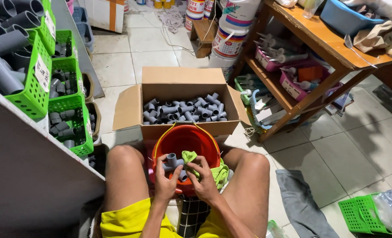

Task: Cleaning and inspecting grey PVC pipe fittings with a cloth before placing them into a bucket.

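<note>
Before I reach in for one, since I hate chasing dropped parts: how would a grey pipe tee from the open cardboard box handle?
Probably stiff and light: the grey tees look like hollow moulded plastic. Their round barrels could roll, though the side branch likely stops them soon. The left hand pinches one tee easily, so grip seems secure.

I hold a grey pipe tee upright over the red bucket, a green cloth pressed against it.

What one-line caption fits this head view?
Seated person's left hand holds a grey pipe fitting while the right hand wipes it with a green cloth over a red bucket.
</note>
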